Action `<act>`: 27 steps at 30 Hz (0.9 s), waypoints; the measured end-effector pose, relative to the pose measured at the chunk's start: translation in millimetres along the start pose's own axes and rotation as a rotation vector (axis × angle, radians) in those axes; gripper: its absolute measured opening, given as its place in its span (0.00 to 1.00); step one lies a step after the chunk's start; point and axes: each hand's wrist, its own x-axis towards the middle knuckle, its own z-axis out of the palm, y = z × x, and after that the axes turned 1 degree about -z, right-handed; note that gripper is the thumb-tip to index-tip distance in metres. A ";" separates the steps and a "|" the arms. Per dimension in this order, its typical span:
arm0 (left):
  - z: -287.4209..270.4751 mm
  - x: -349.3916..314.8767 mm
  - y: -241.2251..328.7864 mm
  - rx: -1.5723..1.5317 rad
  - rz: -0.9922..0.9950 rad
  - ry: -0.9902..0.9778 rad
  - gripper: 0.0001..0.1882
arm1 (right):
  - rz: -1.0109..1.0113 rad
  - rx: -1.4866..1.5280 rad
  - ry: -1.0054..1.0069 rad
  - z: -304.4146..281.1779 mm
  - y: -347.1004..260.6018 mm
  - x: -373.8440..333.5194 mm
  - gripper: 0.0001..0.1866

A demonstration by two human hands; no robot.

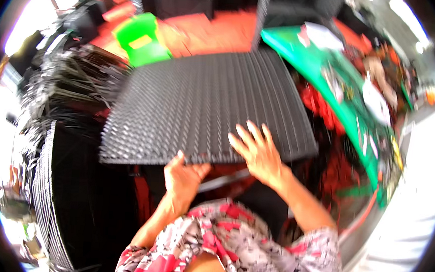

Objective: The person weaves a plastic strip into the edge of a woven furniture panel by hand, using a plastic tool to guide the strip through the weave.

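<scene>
A wide black woven panel (pixel 204 100), made of strips like wicker, lies in front of me with its near edge toward my body. My left hand (pixel 181 181) holds that near edge left of its middle. One fingertip shows at the edge; the fingers beneath are hidden. Over the near part of the panel, right of its middle, my right hand (pixel 259 153) rests with its fingers spread and holds nothing. The picture is slightly smeared by motion.
Loose dark strips (pixel 76 82) are heaped on the left, above a black woven piece (pixel 49 195). A bright green chair (pixel 143 41) stands beyond the panel. To the right, a green table (pixel 325 78) carries tools and white items. Red material (pixel 321 110) hangs below it.
</scene>
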 end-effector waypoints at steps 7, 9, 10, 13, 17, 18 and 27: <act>-23.9 5.0 -0.6 -0.099 0.046 -0.080 0.19 | 0.185 0.070 0.118 -2.8 -2.8 -42.3 0.22; -23.0 9.3 1.2 -0.051 0.059 -0.117 0.18 | 0.252 0.046 0.213 -7.7 -0.8 -59.6 0.17; -28.3 11.1 3.8 -0.038 0.037 -0.158 0.17 | 0.275 -0.016 0.253 -11.9 0.7 -67.5 0.13; -25.5 8.2 6.4 -0.027 0.026 -0.135 0.16 | 0.364 -0.059 0.336 -28.2 1.3 -87.6 0.09; -23.4 6.6 3.0 0.013 -0.069 -0.170 0.20 | 0.426 0.001 0.416 -42.7 6.4 -109.1 0.06; -19.4 5.6 2.4 0.039 -0.070 -0.159 0.21 | 0.464 0.014 0.441 -48.6 6.6 -105.4 0.05; -8.9 1.2 -8.0 0.651 -0.305 -0.285 0.24 | 0.847 0.293 0.658 -50.7 42.7 -113.4 0.12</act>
